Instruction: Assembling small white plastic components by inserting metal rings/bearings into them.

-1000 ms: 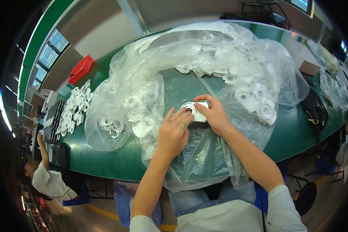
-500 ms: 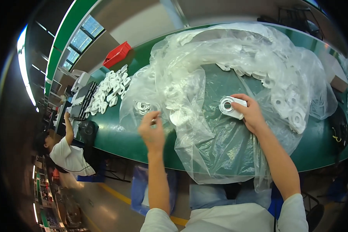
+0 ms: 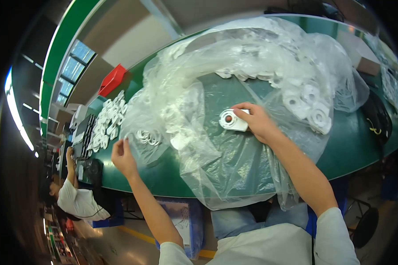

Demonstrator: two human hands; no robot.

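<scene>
My right hand [image 3: 257, 121] grips a white plastic part [image 3: 238, 125] by its squared end. The part has a round ringed opening at its other end, turned to the left, and is held above the clear plastic sheeting. Out to the left, my left hand [image 3: 124, 158] is raised over the table edge with its fingertips pinched together. What they hold, if anything, is too small to make out. Close to it, several white rings [image 3: 148, 137] lie in a clear plastic bag.
A big clear plastic bag [image 3: 234, 48] full of similar white parts curves across the green table [image 3: 163, 179]. Loose white parts [image 3: 108, 119] are piled at the left, near a red bin [image 3: 112, 80]. A co-worker [image 3: 82, 198] works at the far left. A blue crate [image 3: 194, 221] stands below.
My left hand has moved left, away from the big bag, its fingertips still together. The view has shifted; my right hand still holds the white part, now turned slightly.
</scene>
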